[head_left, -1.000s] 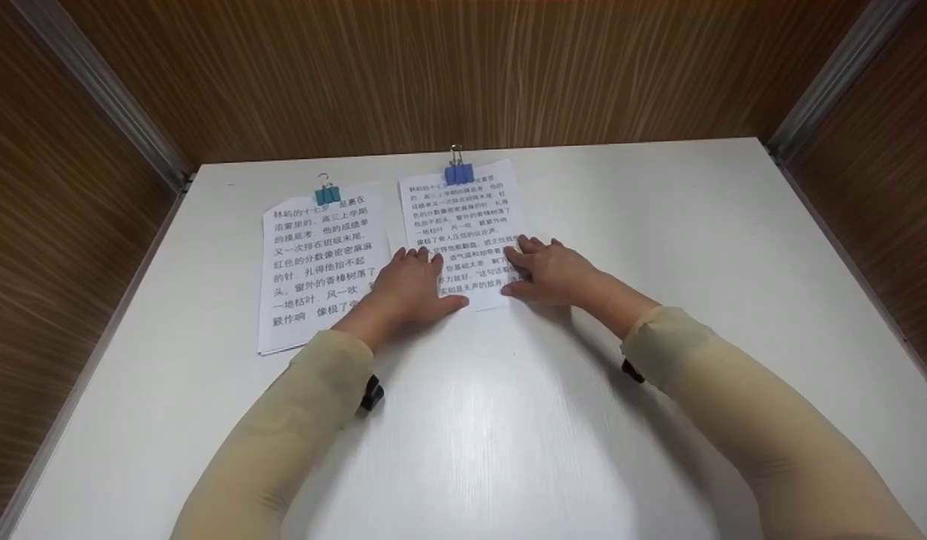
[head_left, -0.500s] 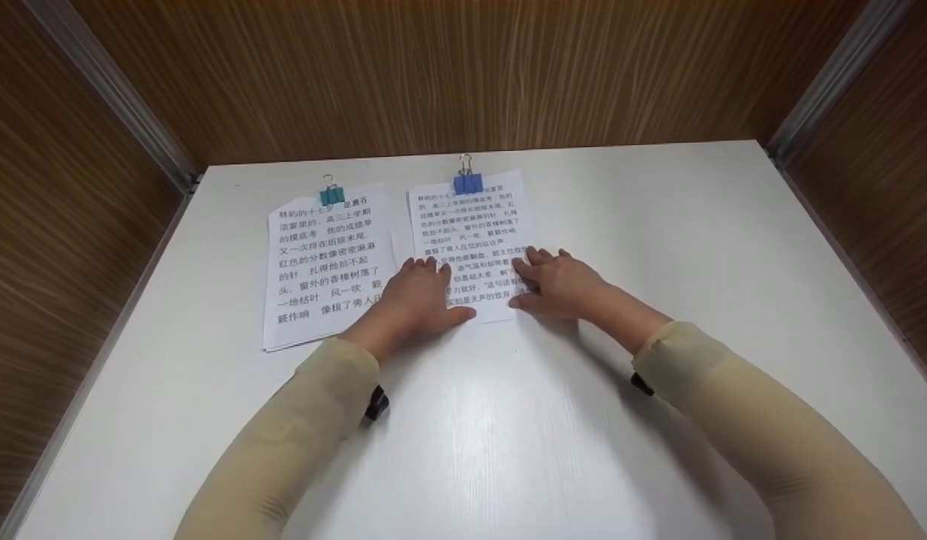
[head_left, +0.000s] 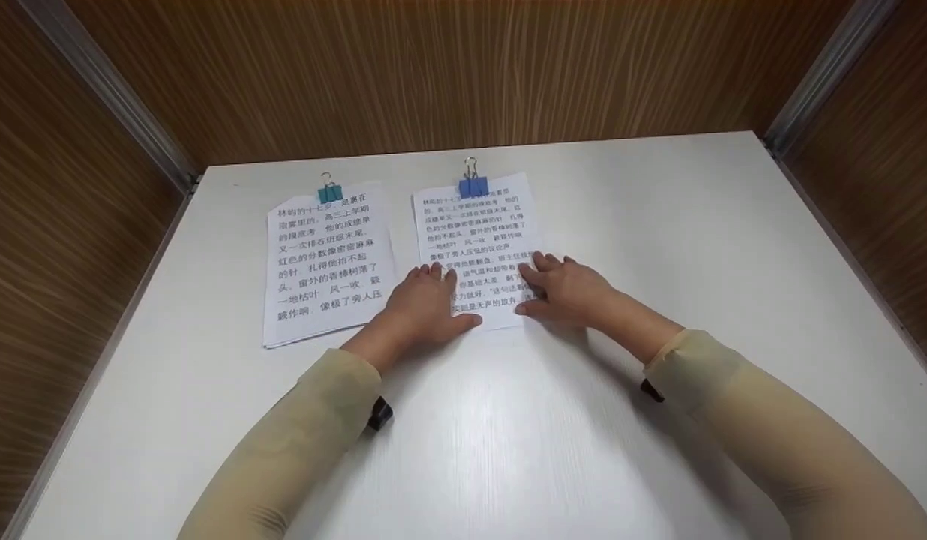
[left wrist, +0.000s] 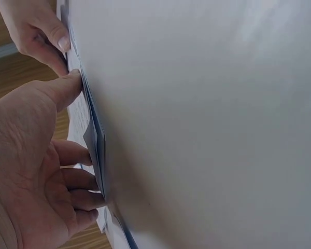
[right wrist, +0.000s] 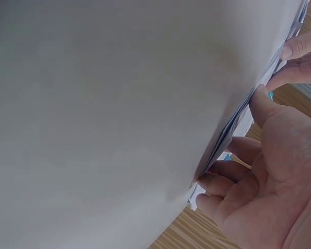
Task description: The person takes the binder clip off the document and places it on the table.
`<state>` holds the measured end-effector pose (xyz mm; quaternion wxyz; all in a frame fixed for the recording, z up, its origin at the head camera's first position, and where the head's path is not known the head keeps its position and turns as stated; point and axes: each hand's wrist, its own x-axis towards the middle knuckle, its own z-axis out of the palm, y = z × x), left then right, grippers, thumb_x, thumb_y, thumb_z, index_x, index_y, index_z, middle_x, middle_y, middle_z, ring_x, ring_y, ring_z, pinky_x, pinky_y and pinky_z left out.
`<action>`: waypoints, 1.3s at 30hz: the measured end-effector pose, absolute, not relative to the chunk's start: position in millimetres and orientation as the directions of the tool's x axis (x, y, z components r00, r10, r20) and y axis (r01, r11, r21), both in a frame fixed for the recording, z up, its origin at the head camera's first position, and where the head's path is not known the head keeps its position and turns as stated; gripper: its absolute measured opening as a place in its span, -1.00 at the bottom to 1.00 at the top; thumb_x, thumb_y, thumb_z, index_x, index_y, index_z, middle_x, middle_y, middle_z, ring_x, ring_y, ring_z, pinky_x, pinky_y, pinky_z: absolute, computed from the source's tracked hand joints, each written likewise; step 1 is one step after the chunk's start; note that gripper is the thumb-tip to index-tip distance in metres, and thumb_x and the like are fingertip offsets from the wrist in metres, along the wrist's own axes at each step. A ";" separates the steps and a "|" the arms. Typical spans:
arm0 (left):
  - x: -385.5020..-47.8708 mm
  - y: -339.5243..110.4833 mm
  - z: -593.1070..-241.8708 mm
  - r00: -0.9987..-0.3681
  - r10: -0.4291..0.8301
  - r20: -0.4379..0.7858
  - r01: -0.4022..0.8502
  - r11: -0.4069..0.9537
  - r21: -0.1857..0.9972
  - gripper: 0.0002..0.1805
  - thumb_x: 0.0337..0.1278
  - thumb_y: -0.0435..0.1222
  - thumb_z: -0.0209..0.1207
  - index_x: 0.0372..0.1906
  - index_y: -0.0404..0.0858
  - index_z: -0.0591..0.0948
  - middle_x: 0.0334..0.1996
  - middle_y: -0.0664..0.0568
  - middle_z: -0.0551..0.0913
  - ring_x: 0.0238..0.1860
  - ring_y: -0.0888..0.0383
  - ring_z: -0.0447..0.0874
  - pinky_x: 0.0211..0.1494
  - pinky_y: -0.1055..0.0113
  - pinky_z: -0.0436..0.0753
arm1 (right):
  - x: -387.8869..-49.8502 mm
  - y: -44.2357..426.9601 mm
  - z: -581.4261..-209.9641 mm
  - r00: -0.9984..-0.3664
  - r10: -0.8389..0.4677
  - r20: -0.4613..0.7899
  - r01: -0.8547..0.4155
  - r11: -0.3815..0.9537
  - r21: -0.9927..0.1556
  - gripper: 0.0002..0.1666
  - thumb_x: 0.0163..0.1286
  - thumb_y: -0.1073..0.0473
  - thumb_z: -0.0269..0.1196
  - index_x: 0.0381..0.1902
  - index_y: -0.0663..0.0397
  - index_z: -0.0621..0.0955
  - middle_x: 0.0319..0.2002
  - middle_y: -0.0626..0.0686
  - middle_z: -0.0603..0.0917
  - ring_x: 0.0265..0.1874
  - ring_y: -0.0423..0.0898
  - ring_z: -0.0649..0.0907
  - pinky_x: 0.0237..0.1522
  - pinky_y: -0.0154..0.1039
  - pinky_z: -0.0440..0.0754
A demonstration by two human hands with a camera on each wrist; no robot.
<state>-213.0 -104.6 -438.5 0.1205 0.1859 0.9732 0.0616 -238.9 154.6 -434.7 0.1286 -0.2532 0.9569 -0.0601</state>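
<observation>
Two stacks of printed paper lie on the white table. A blue binder clip (head_left: 473,186) holds the top edge of the right stack (head_left: 478,229). My left hand (head_left: 426,304) touches this stack's left side near the lower corner, and my right hand (head_left: 572,292) touches its right side. Both thumbs rest by the bottom edge. In the left wrist view, the left hand's fingers (left wrist: 80,179) meet the side of the layered sheets. From the right wrist view, the right hand's fingers (right wrist: 223,179) bear against the opposite side. Each hand covers part of the stack's lower edges.
To the left lies another paper stack (head_left: 325,262) with larger print and a teal binder clip (head_left: 330,193) at its top. Wood-grain panels (head_left: 463,75) stand along the table's (head_left: 508,435) back and sides.
The blue-clipped stack and both hands have shifted slightly toward me and to the right. The teal-clipped stack has hardly changed place.
</observation>
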 end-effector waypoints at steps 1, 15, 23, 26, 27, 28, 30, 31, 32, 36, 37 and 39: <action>-212.3 -104.3 -438.6 -0.902 0.375 -0.215 0.345 0.924 0.166 0.08 0.41 0.36 0.06 0.62 -0.43 0.24 0.57 -0.44 0.24 0.60 -0.35 0.17 0.66 -0.07 0.17 | -238.1 154.8 -434.4 -0.838 -0.501 -0.216 -0.470 0.864 -0.180 -0.05 0.54 -0.27 0.27 0.63 0.15 0.30 0.61 0.34 0.19 0.58 0.32 0.24 0.58 0.22 0.20; -199.4 -99.3 -439.1 -0.891 0.402 -0.212 0.372 0.913 0.167 0.09 0.40 0.37 0.05 0.62 -0.43 0.23 0.57 -0.45 0.21 0.60 -0.36 0.16 0.68 -0.04 0.10 | -217.5 159.9 -433.3 -0.848 -0.493 -0.197 -0.469 0.869 -0.157 -0.05 0.51 -0.28 0.30 0.62 0.15 0.34 0.58 0.36 0.24 0.52 0.41 0.31 0.52 0.27 0.29; -185.5 -95.3 -439.6 -0.880 0.411 -0.238 0.384 0.911 0.153 0.10 0.41 0.38 0.01 0.63 -0.43 0.22 0.59 -0.45 0.17 0.61 -0.35 0.13 0.69 -0.02 0.04 | -199.7 165.9 -436.7 -0.845 -0.511 -0.156 -0.491 0.858 -0.151 -0.05 0.49 -0.27 0.33 0.58 0.21 0.39 0.53 0.41 0.32 0.50 0.37 0.37 0.52 0.25 0.32; -180.2 -93.9 -439.5 -0.877 0.417 -0.240 0.392 0.908 0.145 0.09 0.41 0.38 0.01 0.63 -0.43 0.23 0.58 -0.45 0.19 0.61 -0.35 0.14 0.69 -0.03 0.05 | -193.6 167.0 -437.2 -0.842 -0.515 -0.157 -0.497 0.856 -0.143 -0.05 0.49 -0.27 0.33 0.57 0.22 0.40 0.52 0.41 0.34 0.49 0.36 0.40 0.51 0.23 0.34; -178.8 -93.4 -439.3 -0.876 0.419 -0.238 0.395 0.908 0.144 0.09 0.41 0.38 0.01 0.62 -0.43 0.24 0.58 -0.45 0.20 0.61 -0.34 0.15 0.69 -0.03 0.06 | -191.9 167.5 -437.1 -0.842 -0.517 -0.153 -0.499 0.855 -0.140 -0.06 0.49 -0.26 0.33 0.56 0.23 0.41 0.51 0.41 0.35 0.48 0.36 0.41 0.51 0.23 0.35; -177.5 -92.9 -439.0 -0.876 0.421 -0.236 0.397 0.906 0.144 0.08 0.41 0.37 0.02 0.62 -0.43 0.25 0.57 -0.45 0.21 0.61 -0.34 0.16 0.69 -0.03 0.06 | -190.4 168.1 -437.0 -0.842 -0.519 -0.148 -0.502 0.854 -0.138 -0.07 0.49 -0.25 0.34 0.56 0.23 0.42 0.51 0.42 0.35 0.48 0.36 0.41 0.50 0.23 0.35; -175.1 -91.9 -437.9 -0.876 0.423 -0.232 0.400 0.906 0.141 0.08 0.41 0.37 0.02 0.62 -0.44 0.25 0.57 -0.46 0.21 0.60 -0.34 0.16 0.69 -0.03 0.07 | -187.5 169.4 -436.5 -0.843 -0.520 -0.136 -0.505 0.853 -0.135 -0.08 0.49 -0.24 0.35 0.55 0.25 0.44 0.50 0.43 0.37 0.46 0.36 0.43 0.50 0.23 0.36; -174.0 -91.3 -437.6 -0.876 0.424 -0.230 0.401 0.905 0.140 0.08 0.41 0.37 0.03 0.62 -0.44 0.25 0.57 -0.46 0.22 0.60 -0.34 0.17 0.69 -0.03 0.07 | -186.3 170.1 -436.4 -0.843 -0.523 -0.126 -0.508 0.851 -0.133 -0.09 0.49 -0.23 0.35 0.53 0.26 0.45 0.48 0.43 0.38 0.45 0.36 0.45 0.49 0.23 0.37; -173.1 -90.9 -437.4 -0.876 0.424 -0.230 0.403 0.905 0.135 0.08 0.41 0.37 0.02 0.62 -0.44 0.25 0.57 -0.46 0.22 0.60 -0.34 0.17 0.69 -0.03 0.07 | -184.9 170.6 -436.2 -0.842 -0.526 -0.117 -0.512 0.849 -0.134 -0.10 0.48 -0.22 0.36 0.52 0.26 0.46 0.47 0.44 0.39 0.45 0.37 0.46 0.49 0.23 0.38; -168.2 -89.8 -437.1 -0.876 0.423 -0.231 0.403 0.906 0.131 0.09 0.40 0.39 0.02 0.62 -0.43 0.25 0.57 -0.46 0.22 0.60 -0.34 0.17 0.69 -0.02 0.08 | -179.1 172.1 -436.4 -0.838 -0.537 -0.098 -0.524 0.841 -0.133 -0.10 0.47 -0.22 0.37 0.50 0.28 0.48 0.45 0.46 0.42 0.42 0.37 0.49 0.47 0.24 0.40; -166.9 -89.7 -437.4 -0.876 0.423 -0.230 0.402 0.906 0.132 0.10 0.39 0.39 0.02 0.62 -0.42 0.25 0.57 -0.45 0.22 0.60 -0.34 0.17 0.69 -0.02 0.08 | -177.5 172.4 -436.5 -0.836 -0.540 -0.096 -0.527 0.840 -0.133 -0.10 0.47 -0.23 0.37 0.50 0.28 0.49 0.45 0.47 0.42 0.42 0.37 0.49 0.46 0.24 0.40; -164.4 -89.5 -437.6 -0.875 0.426 -0.228 0.404 0.904 0.137 0.10 0.38 0.39 0.03 0.62 -0.42 0.26 0.57 -0.45 0.22 0.60 -0.34 0.17 0.69 -0.02 0.08 | -174.3 172.6 -436.2 -0.836 -0.540 -0.095 -0.528 0.840 -0.127 -0.09 0.46 -0.24 0.37 0.50 0.27 0.49 0.45 0.46 0.43 0.42 0.37 0.49 0.46 0.24 0.41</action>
